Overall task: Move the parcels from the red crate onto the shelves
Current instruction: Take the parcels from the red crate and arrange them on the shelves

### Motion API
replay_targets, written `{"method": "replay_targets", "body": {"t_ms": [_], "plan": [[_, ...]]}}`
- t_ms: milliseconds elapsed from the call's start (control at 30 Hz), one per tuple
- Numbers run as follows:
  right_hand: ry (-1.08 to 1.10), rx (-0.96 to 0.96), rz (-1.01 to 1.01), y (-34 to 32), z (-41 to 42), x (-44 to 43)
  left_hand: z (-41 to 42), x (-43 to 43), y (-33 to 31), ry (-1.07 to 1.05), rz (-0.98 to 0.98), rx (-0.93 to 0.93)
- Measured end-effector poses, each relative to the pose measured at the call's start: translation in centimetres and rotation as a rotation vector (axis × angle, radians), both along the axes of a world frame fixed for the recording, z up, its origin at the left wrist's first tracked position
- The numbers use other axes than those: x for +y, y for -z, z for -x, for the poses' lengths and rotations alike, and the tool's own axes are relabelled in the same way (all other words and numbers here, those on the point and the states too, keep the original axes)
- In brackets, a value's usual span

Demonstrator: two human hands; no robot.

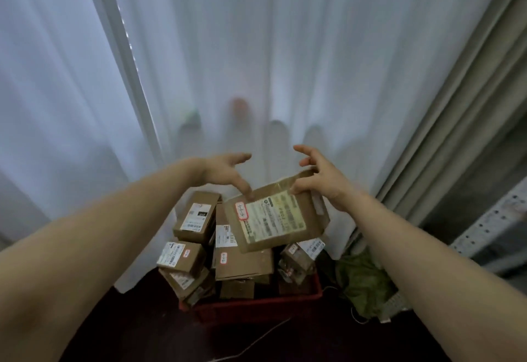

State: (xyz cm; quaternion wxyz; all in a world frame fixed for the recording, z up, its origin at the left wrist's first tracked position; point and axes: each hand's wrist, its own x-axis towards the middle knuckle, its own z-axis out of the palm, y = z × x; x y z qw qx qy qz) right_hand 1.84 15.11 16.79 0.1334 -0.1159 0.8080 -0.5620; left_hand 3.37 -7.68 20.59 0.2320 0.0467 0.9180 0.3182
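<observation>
Two bare arms reach out over a red crate on the dark floor. The crate is piled full of brown boxes with white labels. A flat parcel is up in the air, tilted, just above the pile. The right hand pinches its far right edge, thumb in front and fingers curled behind. The left hand is spread loose, and only its thumb touches the far left corner. A white curtain hangs behind. A green bag lies right of the crate, near a grey metal post.

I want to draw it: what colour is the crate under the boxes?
Red; the crate shows best in the head view.
</observation>
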Motion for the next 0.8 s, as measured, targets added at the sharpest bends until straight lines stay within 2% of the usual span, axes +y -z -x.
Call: {"method": "replay_targets", "body": {"t_ms": [133,200,333,400,467,567,700,800], "plan": [[-0.055,0.000,0.063,-3.4,-1.2,1.5,0.5,2.3,-1.4,0.222,-0.098,-0.324],[-0.070,-0.005,0.086,-4.7,-1.5,2.1,1.0,2.8,-1.4,0.305,-0.143,-0.374],[-0.067,-0.033,0.119,-6.4,-2.1,2.8,1.8,2.5,-2.1,0.300,-0.207,-0.362],[0.060,0.003,0.128,-6.9,-2.1,3.1,2.0,2.0,-2.5,0.234,-0.242,-0.305],[0.276,0.053,0.204,-7.1,-1.9,3.7,2.2,1.3,-2.7,0.150,-0.312,-0.220],[0.456,-0.009,0.348,-6.4,-2.2,4.5,2.7,0.5,-2.8,0.031,-0.484,-0.155],[0.334,-0.128,0.269,-5.4,-3.2,3.1,2.5,1.1,-3.7,-0.048,-0.666,-0.115],[0.224,-0.166,0.290,-5.5,-3.5,1.8,2.2,1.9,-4.6,-0.097,-0.789,-0.097]]}}
